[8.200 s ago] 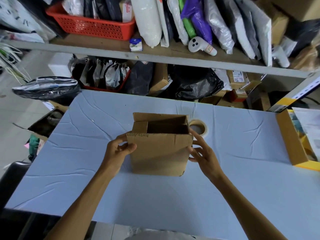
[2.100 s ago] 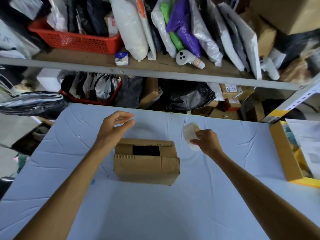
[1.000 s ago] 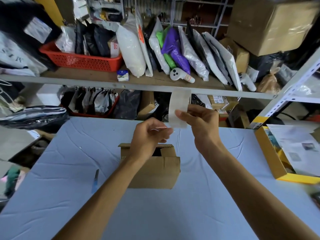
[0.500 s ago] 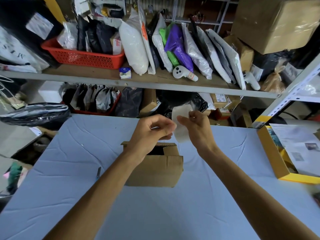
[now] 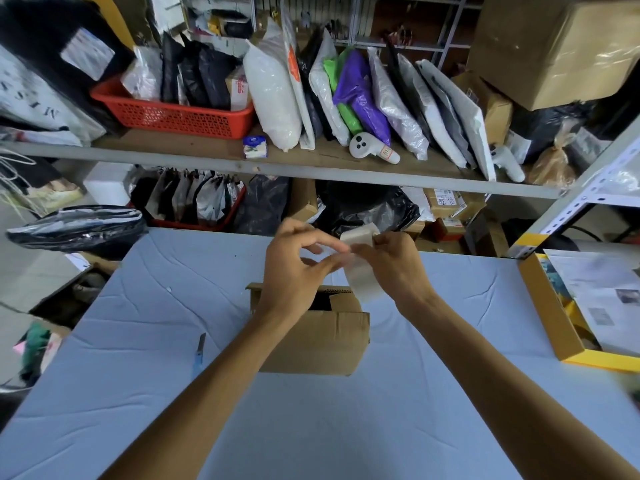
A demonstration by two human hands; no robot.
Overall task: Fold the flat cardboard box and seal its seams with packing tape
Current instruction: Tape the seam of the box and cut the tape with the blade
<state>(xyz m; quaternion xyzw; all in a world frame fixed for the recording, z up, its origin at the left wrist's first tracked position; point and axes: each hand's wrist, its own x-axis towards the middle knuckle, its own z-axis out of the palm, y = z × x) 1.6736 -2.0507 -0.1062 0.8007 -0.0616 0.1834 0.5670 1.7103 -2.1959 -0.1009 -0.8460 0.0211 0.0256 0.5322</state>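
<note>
A brown cardboard box (image 5: 322, 341) stands on the pale blue table (image 5: 138, 341), its top flaps partly folded with a dark gap showing. Above the box I hold a roll of clear packing tape (image 5: 360, 268). My right hand (image 5: 391, 268) grips the roll. My left hand (image 5: 294, 268) pinches at the roll's loose tape end with thumb and fingertips. My left wrist hides the box's top left part.
A blue-handled cutter (image 5: 199, 355) lies on the table left of the box. A yellow tray (image 5: 550, 313) with papers sits at the right edge. Shelves (image 5: 207, 157) packed with bags, a red basket (image 5: 173, 112) and cartons stand behind the table.
My right hand picked the tape roll up from the table and both hands lifted it above the box. In the last second the hands came lower and my left fingers worked at the tape end.
</note>
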